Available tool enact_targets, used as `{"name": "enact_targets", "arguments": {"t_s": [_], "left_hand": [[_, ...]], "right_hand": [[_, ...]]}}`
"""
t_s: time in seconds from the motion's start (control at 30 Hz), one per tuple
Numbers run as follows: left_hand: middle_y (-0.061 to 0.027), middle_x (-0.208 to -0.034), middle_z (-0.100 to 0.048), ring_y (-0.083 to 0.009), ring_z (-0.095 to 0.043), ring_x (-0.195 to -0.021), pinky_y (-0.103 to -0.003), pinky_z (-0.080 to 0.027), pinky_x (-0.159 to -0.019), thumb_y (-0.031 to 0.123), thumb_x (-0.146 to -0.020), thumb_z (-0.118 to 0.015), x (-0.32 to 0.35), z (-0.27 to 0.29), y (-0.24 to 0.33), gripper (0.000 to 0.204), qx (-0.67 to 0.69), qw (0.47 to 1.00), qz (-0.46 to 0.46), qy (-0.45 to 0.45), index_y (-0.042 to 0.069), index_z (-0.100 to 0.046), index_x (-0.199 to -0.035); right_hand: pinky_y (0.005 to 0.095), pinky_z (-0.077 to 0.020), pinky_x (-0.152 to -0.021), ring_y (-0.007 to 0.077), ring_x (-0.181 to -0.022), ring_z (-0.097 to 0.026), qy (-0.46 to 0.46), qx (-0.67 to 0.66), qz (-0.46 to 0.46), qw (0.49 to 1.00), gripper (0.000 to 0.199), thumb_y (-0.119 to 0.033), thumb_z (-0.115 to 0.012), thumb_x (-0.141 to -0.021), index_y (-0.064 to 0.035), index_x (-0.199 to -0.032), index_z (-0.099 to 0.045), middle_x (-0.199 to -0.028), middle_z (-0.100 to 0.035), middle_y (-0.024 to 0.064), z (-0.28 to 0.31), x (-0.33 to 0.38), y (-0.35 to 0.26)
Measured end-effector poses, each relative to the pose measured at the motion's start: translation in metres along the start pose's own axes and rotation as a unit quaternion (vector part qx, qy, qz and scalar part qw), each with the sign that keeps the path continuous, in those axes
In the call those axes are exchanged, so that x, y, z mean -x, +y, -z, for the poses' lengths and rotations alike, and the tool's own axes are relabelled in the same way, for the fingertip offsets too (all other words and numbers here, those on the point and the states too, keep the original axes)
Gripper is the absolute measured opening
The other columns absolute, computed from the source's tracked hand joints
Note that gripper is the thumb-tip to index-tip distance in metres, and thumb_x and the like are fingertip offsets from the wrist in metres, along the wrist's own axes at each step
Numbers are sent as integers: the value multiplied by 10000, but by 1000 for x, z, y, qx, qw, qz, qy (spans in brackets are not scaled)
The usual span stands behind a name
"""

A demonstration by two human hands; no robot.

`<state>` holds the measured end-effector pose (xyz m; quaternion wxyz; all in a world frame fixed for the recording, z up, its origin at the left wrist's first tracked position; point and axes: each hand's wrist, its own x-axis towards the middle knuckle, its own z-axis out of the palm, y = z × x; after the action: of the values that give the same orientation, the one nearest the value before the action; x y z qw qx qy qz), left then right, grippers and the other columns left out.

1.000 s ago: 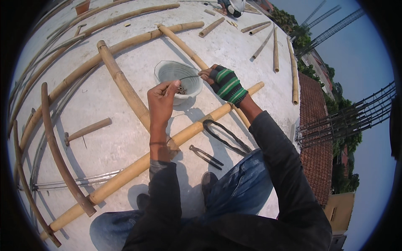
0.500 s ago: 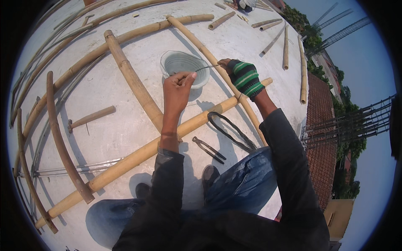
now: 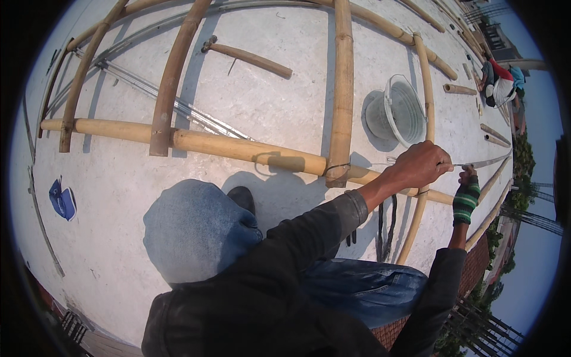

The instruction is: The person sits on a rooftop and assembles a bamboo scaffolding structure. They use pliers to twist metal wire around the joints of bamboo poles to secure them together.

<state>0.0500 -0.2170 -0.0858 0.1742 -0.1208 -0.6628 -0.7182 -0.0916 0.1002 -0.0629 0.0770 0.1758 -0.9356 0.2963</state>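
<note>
My left hand (image 3: 421,166) is bare and closed in a pinch on a thin wire (image 3: 376,165), whose small loop sticks out on its left side. Close by on the right, my right hand (image 3: 467,189), in a black and green striped glove, also pinches the wire. Both hands are above the long bamboo pole (image 3: 223,146), near its right end. Just beyond them a grey bucket (image 3: 379,116) stands between two crossing bamboo poles. A crosswise bamboo pole (image 3: 343,89) is tied onto the long one with dark wire.
A hammer (image 3: 253,59) lies within the bamboo frame. Near my knee, a black looped strap (image 3: 388,229) lies beside partly hidden pincers (image 3: 352,237). A blue cap (image 3: 62,200) is at far left. Another person (image 3: 501,83) crouches at far right, near loose bamboo pieces (image 3: 460,89).
My view has swung, so the bucket and hands now appear further right and the blue cap has come into sight. My hands are closer together, both still on the wire.
</note>
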Motion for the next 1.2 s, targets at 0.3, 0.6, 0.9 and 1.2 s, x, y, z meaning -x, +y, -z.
{"name": "enact_targets", "arguments": {"t_s": [0.3, 0.6, 0.9, 1.2], "left_hand": [[-212, -797, -731, -353, -694, -704, -451, -534, -729, 254, -1003, -739, -8, 65, -11, 248, -11, 988, 43, 151, 21, -825, -1019], [-213, -945, -769, -347, -739, -902, -474, -539, -838, 269, -982, -763, 21, 127, -14, 334, -182, 971, 74, 133, 20, -789, -1202], [-278, -1312, -676, -410, -642, -1258, -517, -508, -1068, 384, -938, -826, 65, 239, 9, 639, -469, 853, 1, 229, -41, -633, -1375], [-210, -1327, -700, -346, -647, -1294, -490, -516, -1110, 346, -961, -789, 34, 317, 75, 645, -583, 564, 348, -470, 81, -570, -1507]], "right_hand": [[330, -516, -880, 184, -983, -617, -11, 127, 153, 980, 404, -179, -545, -1129, -103, -1521, -603, -1153, -702, 75, -36, -1, -105], [343, -535, -937, 182, -1043, -678, -83, -21, 104, 991, 298, -99, -543, -1098, -64, -1359, -682, -1152, -741, 97, -133, -63, -127], [438, -543, -887, 324, -925, -713, -127, -36, 200, 971, 265, -253, -559, -1103, -135, -1284, -713, -1039, -739, 185, -266, -61, -174], [435, -541, -850, 325, -896, -716, -139, -5, 188, 972, 277, -280, -571, -1094, -151, -1293, -715, -979, -749, 166, -250, -88, -160]]}}
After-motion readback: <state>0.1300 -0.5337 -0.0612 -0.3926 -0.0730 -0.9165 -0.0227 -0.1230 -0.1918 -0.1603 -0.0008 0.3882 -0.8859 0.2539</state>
